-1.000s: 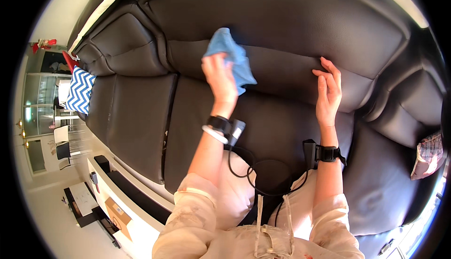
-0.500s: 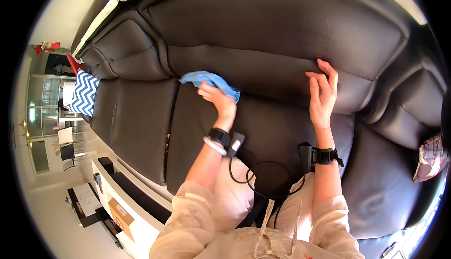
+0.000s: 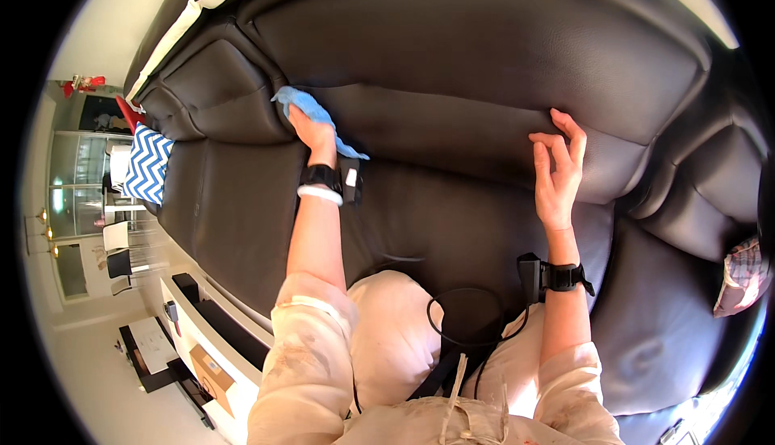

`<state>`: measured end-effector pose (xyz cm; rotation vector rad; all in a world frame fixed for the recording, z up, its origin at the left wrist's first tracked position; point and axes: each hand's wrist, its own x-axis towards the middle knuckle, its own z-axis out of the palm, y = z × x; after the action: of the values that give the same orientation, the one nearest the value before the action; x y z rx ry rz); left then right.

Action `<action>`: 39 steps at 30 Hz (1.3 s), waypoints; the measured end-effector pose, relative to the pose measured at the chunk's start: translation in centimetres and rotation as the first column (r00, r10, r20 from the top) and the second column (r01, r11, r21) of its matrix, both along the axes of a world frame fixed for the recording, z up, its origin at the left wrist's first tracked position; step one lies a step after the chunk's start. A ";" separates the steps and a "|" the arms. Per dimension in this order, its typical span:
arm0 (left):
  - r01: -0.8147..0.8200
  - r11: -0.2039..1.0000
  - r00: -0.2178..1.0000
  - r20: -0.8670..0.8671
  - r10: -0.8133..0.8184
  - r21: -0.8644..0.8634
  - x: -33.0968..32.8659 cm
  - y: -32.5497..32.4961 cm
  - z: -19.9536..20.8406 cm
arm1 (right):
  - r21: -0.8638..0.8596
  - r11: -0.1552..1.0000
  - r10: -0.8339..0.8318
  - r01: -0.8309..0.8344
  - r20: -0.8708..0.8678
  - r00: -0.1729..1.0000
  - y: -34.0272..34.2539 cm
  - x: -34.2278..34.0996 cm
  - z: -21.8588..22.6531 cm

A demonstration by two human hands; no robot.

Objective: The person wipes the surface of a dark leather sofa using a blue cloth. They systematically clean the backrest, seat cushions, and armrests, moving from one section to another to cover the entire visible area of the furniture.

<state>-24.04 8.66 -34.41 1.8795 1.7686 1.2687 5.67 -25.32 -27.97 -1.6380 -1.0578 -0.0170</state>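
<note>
A blue cloth is bunched under my left hand, which presses it against the lower backrest of a dark brown leather sofa. The fingers of that hand are partly lost in the cloth's folds. My right hand is beside the backrest farther right, fingers apart and slightly bent, with nothing in it. Both wrists carry black straps with small boxes, and a black cable loops between my arms above my knees. A white band circles my left wrist.
A blue and white zigzag cushion rests at the sofa's far left end, and a plaid cushion at the right. Beyond the seat's left edge stands a low white cabinet with a cardboard box by it.
My left hand has moved left and farther up the backrest, taking the blue cloth along. My right hand has hardly moved.
</note>
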 end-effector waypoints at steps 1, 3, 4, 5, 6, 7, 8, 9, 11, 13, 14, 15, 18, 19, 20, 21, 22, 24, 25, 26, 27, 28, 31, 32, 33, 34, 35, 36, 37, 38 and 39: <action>0.051 0.999 0.997 0.062 -0.049 -0.019 -0.2 -0.7 -1.0 | 0.001 1.000 -0.005 0.005 0.004 1.000 0.0 0.2 0.2; 0.034 0.993 0.996 0.074 -0.043 0.115 -1.1 -4.0 -4.0 | 0.012 1.000 0.000 0.000 -0.008 1.000 0.3 -0.3 0.4; -0.002 0.995 0.997 0.073 -0.006 0.102 -2.1 -5.4 -5.6 | 0.016 1.000 0.017 -0.016 -0.028 0.999 0.6 -0.8 0.7; 0.045 0.999 0.986 0.161 -0.045 0.007 0.1 -7.8 -6.3 | -0.006 1.000 0.007 -0.007 -0.012 1.000 0.2 -0.2 0.3; 0.094 0.992 0.966 0.248 -0.071 -0.081 2.3 -10.3 -6.3 | -0.023 1.000 -0.001 0.001 0.003 1.000 -0.1 0.4 0.3; 0.229 0.949 0.908 0.399 -0.127 -0.217 5.9 -13.1 -4.1 | -0.041 0.999 -0.023 0.024 0.026 0.999 -0.7 1.4 0.0; 0.210 0.977 0.848 0.504 -0.163 -0.037 6.1 -13.0 -3.1 | -0.030 1.000 -0.009 0.009 0.008 1.000 -0.5 0.8 0.3; 0.184 0.982 0.972 0.155 -0.175 -0.047 5.6 -12.1 -2.3 | -0.025 1.000 0.000 0.000 -0.001 1.000 -0.3 0.6 0.3; 0.129 0.991 0.826 -0.548 -0.133 -0.046 4.6 -9.1 -0.2 | -0.009 1.000 -0.002 0.003 0.029 1.000 -0.3 0.5 0.2; 0.053 0.997 0.876 -0.481 -0.021 0.054 5.9 -5.3 2.6 | -0.003 1.000 0.005 -0.005 0.040 0.999 -0.3 0.6 0.0; 0.019 0.999 0.945 -0.326 -0.003 0.047 6.6 -3.8 4.2 | -0.001 1.000 0.002 -0.002 0.044 0.999 -0.4 0.8 0.1; -0.058 0.998 0.963 -0.267 0.047 -0.034 5.6 -1.5 4.9 | 0.008 1.000 0.006 -0.006 0.037 0.999 -0.3 0.6 0.3; -0.012 0.997 0.987 -0.161 0.023 0.072 2.1 1.7 5.0 | -0.004 1.000 0.017 -0.017 0.008 1.000 0.0 -0.1 0.3; -0.056 0.996 0.975 -0.210 0.069 0.067 1.7 1.8 4.6 | -0.001 1.000 0.012 -0.012 0.015 1.000 0.1 -0.1 0.3; -0.084 0.991 0.929 -0.352 0.117 0.107 1.4 1.1 3.6 | -0.015 1.000 0.008 -0.007 0.028 1.000 0.1 -0.3 0.4; -0.104 0.984 0.863 -0.477 0.163 0.148 1.9 -0.3 2.2 | -0.016 1.000 -0.002 0.003 0.046 0.999 0.1 -0.1 0.4; -0.096 0.954 0.841 -0.489 0.231 0.285 4.6 -3.3 0.8 | -0.024 1.000 -0.017 0.019 0.076 0.997 -0.1 0.3 0.3; -0.005 0.970 0.872 -0.474 0.124 0.244 9.1 -9.9 0.5 | -0.033 0.999 -0.025 0.029 0.090 0.996 -0.3 0.5 0.3; 0.130 0.990 0.831 -0.550 -0.083 0.047 10.8 -13.1 1.1 | -0.035 0.999 -0.021 0.023 0.076 0.997 -0.3 0.5 0.5; 0.246 0.936 0.840 -0.537 -0.076 0.252 12.7 -15.8 1.0 | -0.038 0.999 -0.013 0.015 0.067 0.998 -0.3 0.4 0.7; 0.311 0.908 0.870 -0.470 -0.152 0.281 15.2 -18.8 2.5 | -0.049 0.999 -0.002 0.005 0.061 0.998 -0.5 0.6 0.5; 0.339 0.903 0.853 -0.491 -0.177 0.263 15.3 -19.7 3.5 | -0.042 0.999 0.014 -0.012 0.046 0.999 -0.5 0.4 0.6; 0.400 0.914 0.776 -0.558 -0.295 0.073 13.4 -19.0 4.4 | -0.021 0.999 0.031 -0.030 0.040 0.999 -0.6 0.9 0.0; 0.378 0.925 0.758 -0.583 -0.292 0.029 12.1 -18.1 4.7 | -0.012 0.999 0.031 -0.030 0.038 0.999 -0.6 1.1 -0.2; 0.357 0.934 0.736 -0.611 -0.291 -0.015 10.7 -17.0 4.9 | -0.013 1.000 0.025 -0.025 0.033 0.999 -0.6 1.1 0.0; 0.281 0.959 0.779 -0.595 -0.200 0.046 8.5 -15.0 4.2 | -0.011 1.000 0.027 -0.027 0.018 0.999 -0.3 0.5 0.3; 0.198 0.975 0.812 -0.574 -0.106 0.100 6.6 -12.9 3.4 | -0.012 0.999 0.031 -0.031 -0.001 1.000 -0.1 -0.1 0.4; 0.172 0.985 0.837 -0.532 -0.129 0.032 6.7 -12.0 4.2 | 0.019 1.000 0.021 -0.021 0.027 0.999 0.1 0.0 0.3; 0.143 0.988 0.868 -0.487 -0.099 0.055 7.6 -12.1 4.2 | -0.003 1.000 0.001 -0.001 0.044 0.999 0.0 0.0 0.3; 0.111 0.991 0.895 -0.440 -0.066 0.076 8.9 -12.5 4.0 | -0.023 1.000 -0.016 0.018 0.059 0.998 -0.1 -0.1 0.4; 0.073 0.993 0.918 -0.395 -0.029 0.096 9.8 -13.1 3.9 | -0.044 0.999 -0.028 0.031 0.072 0.997 -0.1 -0.2 0.4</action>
<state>-14.28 -4.46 -30.52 2.3629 1.8477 1.0394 5.46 -25.38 -27.55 -1.7046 -1.0953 -0.0723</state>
